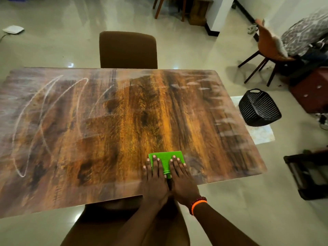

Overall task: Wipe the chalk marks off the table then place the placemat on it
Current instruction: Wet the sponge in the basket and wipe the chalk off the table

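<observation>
A green cloth (pixel 166 158) lies flat on the wooden table (pixel 110 121) near its front edge, right of centre. My left hand (pixel 155 178) and my right hand (pixel 181 178) press side by side on the cloth with straight fingers. White looping chalk marks (pixel 44 112) cover the table's left half. Fainter chalk smears (pixel 221 121) run along the right side. A pale patterned mat (pixel 260 134), possibly the placemat, lies on the floor to the right of the table, partly under a basket.
A brown chair (pixel 127 50) stands at the table's far side, and another chair seat (pixel 110 219) is below me. A black basket (pixel 259 107) sits on the floor at right. A seated person (pixel 305 32) is at the far right. Dark furniture (pixel 308 174) stands at the right edge.
</observation>
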